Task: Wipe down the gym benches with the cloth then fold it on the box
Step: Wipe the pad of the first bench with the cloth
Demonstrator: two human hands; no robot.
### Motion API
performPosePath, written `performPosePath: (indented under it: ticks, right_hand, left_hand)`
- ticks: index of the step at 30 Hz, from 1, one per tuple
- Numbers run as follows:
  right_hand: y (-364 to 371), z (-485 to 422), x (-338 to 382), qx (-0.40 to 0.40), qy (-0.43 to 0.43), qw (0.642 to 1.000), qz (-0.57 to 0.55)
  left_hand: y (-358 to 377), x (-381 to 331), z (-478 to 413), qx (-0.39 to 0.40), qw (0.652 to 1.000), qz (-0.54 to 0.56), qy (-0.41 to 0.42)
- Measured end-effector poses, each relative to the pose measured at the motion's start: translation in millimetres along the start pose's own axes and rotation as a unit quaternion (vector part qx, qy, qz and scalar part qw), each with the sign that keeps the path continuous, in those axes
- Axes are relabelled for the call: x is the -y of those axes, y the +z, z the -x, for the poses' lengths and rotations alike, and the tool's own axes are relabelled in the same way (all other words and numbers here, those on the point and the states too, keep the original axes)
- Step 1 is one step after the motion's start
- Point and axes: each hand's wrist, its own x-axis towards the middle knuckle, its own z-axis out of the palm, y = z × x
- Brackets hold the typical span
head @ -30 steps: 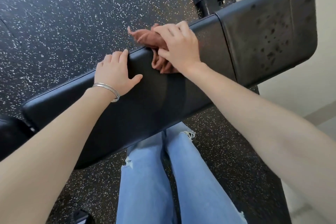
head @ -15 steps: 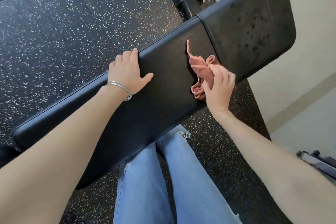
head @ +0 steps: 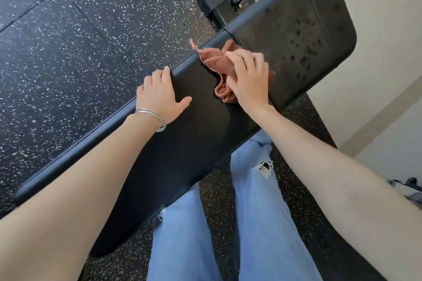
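Wiping bench pad w/ right hand pressed flat on bunched cloth, approx 1 o'clock of left hand, which lies spread open, bracing far edge. Advice: overlap strokes, cross seam to spotted seat pad at 2 o'clock.

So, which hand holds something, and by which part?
The right hand presses the bunched reddish-brown cloth onto the bench pad, covering its middle. The left hand lies flat on the pad's far edge, holding nothing.
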Motion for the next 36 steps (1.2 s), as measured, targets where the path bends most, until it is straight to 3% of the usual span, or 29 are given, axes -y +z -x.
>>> performPosePath:
  ticks: [6, 15, 21, 25, 29, 33, 36]
  right_hand:
    - [0, 57, -39, -0.015, -0.055, 0.998, 0.019]
    - [-6, -60, -26, 0.026, -0.153, 0.984, 0.084]
    - [1, -135, -35, 0.091, -0.119, 0.987, 0.059]
    - [-8, -71, -83, -0.005, -0.120, 0.993, -0.015]
    - [-11, -3, -125, 0.002, -0.104, 0.994, -0.035]
    - [-10, -58, -99, 0.016, -0.155, 0.987, -0.026]
    - [-9, -121, -69, 0.069, -0.183, 0.981, -0.005]
  left_hand:
    - [1, -16, -14, -0.013, 1.000, 0.009, 0.004]
    - [1, -47, -31, -0.039, 0.999, 0.022, -0.011]
    - [-2, -73, -45, -0.046, 0.998, 0.021, -0.041]
    - [-3, -92, -57, -0.044, 0.997, 0.030, -0.059]
    - [-5, -103, -67, -0.049, 0.996, 0.036, -0.063]
    - [-4, -108, -70, -0.052, 0.996, 0.036, -0.064]
    - [-6, -107, -69, -0.048, 0.996, 0.028, -0.064]
